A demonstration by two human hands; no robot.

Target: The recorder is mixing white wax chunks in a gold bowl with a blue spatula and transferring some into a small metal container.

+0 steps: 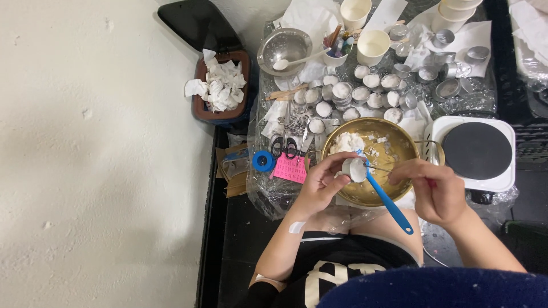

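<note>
Filling step, looks like: a small white cup (357, 169) is held in the left hand (323, 181) over the brass bowl (399, 149) near the tabletop's front edge, while a blue spatula (388, 202) is pinched in the right hand's (436, 189) fingers. Steady packing is probably called for next.

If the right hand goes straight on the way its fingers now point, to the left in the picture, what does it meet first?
Probably the small white-filled cup that the left hand holds over the brass bowl. The right hand points at it, with the blue spatula near that line; depth is unclear.
</note>
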